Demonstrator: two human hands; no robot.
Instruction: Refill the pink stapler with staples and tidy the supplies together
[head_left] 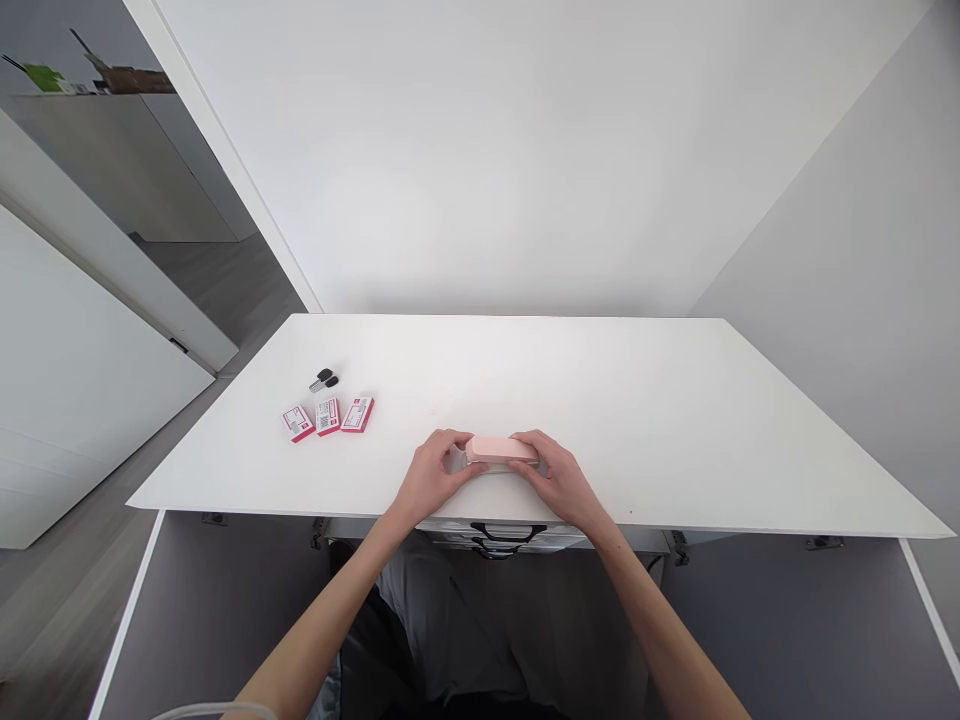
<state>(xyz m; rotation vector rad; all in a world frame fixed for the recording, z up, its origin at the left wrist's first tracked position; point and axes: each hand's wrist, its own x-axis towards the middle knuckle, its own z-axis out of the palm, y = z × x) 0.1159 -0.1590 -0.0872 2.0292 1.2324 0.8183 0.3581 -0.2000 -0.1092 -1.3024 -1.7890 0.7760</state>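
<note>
A pink stapler point(496, 449), long and rounded at its ends, lies crosswise near the front edge of the white desk point(645, 420). My left hand point(433, 472) closes on its left end, thumb along the near side and fingers behind. At the right end, my right hand point(553, 474) grips it in much the same way. A pale strip shows beneath the pink top. The fingers partly cover both ends, so fine details there are hidden.
Three small red-and-white boxes point(328, 416) lie in a row on the desk's left side. Just behind them are black-headed keys point(325, 378). Drawers with black handles point(508, 531) sit below the front edge. A white wall point(510, 160) rises behind the desk.
</note>
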